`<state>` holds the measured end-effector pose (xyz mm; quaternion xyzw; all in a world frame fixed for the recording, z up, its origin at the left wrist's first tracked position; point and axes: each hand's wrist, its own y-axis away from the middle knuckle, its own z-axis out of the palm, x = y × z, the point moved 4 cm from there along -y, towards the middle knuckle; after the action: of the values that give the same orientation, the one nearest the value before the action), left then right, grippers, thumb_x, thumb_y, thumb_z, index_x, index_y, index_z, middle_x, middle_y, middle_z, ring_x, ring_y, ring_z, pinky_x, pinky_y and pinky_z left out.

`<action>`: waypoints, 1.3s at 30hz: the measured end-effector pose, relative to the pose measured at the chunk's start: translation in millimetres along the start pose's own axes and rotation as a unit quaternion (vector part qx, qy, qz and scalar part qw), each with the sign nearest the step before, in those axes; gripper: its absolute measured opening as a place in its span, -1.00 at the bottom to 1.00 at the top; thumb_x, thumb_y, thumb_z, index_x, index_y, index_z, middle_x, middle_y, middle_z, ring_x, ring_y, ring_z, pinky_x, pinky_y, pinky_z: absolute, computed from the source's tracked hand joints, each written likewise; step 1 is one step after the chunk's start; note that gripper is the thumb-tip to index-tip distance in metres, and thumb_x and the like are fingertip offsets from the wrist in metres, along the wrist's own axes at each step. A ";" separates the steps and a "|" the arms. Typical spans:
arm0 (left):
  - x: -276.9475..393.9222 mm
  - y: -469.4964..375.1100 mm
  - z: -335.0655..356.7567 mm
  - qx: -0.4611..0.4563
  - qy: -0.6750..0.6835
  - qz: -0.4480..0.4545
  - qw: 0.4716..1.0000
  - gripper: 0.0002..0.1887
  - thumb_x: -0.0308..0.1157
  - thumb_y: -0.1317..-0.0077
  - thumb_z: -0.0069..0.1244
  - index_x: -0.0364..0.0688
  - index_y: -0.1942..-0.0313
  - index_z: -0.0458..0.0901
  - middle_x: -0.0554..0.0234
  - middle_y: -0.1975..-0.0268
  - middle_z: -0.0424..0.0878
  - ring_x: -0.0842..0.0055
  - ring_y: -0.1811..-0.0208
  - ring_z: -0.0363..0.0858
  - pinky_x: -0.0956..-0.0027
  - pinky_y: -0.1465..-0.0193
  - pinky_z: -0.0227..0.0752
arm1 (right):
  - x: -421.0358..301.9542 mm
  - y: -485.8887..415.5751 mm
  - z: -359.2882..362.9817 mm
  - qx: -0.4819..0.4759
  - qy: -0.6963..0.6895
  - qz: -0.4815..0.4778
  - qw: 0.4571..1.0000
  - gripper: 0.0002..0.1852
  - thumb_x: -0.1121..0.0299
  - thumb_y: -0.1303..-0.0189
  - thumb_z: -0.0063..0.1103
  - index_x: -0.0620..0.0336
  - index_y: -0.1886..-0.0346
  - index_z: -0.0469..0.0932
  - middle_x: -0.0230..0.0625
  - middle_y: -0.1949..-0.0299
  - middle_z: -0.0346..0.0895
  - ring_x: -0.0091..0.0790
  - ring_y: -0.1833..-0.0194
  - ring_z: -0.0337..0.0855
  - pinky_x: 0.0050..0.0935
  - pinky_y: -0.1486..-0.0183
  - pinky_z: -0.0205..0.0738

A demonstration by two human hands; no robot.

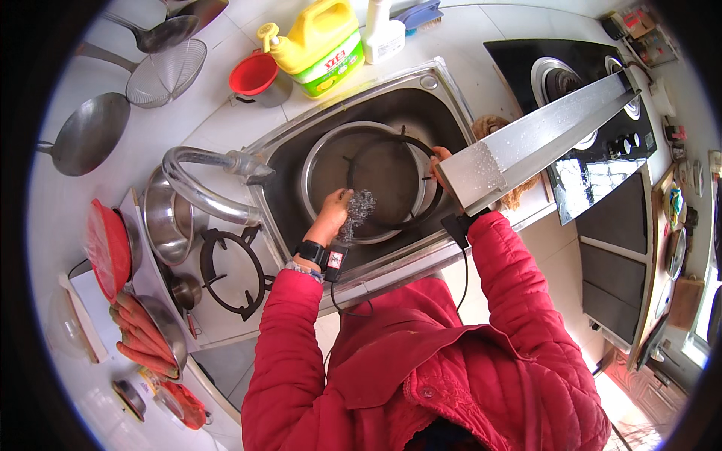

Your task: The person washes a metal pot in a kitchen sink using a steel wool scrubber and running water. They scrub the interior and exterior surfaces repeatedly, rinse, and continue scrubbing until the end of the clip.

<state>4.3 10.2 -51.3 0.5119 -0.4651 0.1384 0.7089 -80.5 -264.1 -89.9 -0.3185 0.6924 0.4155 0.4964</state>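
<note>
My left hand (pixel 333 211) grips a steel-wool scourer (pixel 361 207) above a round metal basin (pixel 309 186) in the stainless-steel sink (pixel 282 211). Murky water seems to fill the basin. The fingers of my right hand (pixel 440 159) hold the right side of a black ring-shaped pan support (pixel 437 197), which tilts over the basin with its short prongs showing. The scourer is close to the ring's left part; whether they touch I cannot tell. A long stainless-steel channel (pixel 524 149) with water drops hides much of my right hand and wrist.
Left of the sink are a curved faucet (pixel 197 155), a second pan support (pixel 208 270) and a steel pot (pixel 161 214). Behind it stand a yellow detergent jug (pixel 321 42) and a red cup-like vessel (pixel 254 74). A gas hob (pixel 519 62) lies right. Carrots (pixel 144 332) sit far left.
</note>
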 end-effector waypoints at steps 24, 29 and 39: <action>-9.8 -13.8 38.8 0.001 -0.067 0.048 0.997 -0.68 -0.26 -0.26 -0.16 -0.43 0.32 0.48 0.10 0.50 0.50 0.54 0.46 0.40 0.41 0.35 0.29 | 7.8 73.5 -10.5 0.040 0.269 0.005 0.962 -0.62 0.13 -0.07 0.00 0.25 0.19 0.46 -0.03 0.41 0.50 -0.06 0.28 0.52 -0.21 0.17 0.35; -17.5 -19.5 36.2 -0.002 -0.027 0.033 0.999 -0.69 -0.27 -0.27 -0.17 -0.41 0.33 0.49 0.13 0.49 0.50 0.55 0.46 0.38 0.41 0.36 0.27 | -4.5 68.1 1.8 -0.031 0.617 -0.052 0.785 -0.63 0.20 -0.09 -0.03 0.28 0.13 0.43 0.00 0.24 0.47 0.02 0.18 0.48 -0.23 0.06 0.34; -16.4 -19.8 33.3 -0.003 -0.094 0.048 0.994 -0.67 -0.24 -0.26 -0.17 -0.42 0.34 0.49 0.03 0.47 0.53 0.48 0.46 0.41 0.37 0.34 0.28 | -52.8 82.3 40.1 -0.209 0.547 -0.200 0.785 -0.69 0.13 -0.13 -0.07 0.16 0.50 0.52 -0.15 0.41 0.54 -0.13 0.33 0.54 -0.25 0.00 0.30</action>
<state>-8.2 -22.4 -74.8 0.4975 -0.5539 0.1224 0.6563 -117.8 -189.6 -24.7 -0.7200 0.6648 0.1972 0.0278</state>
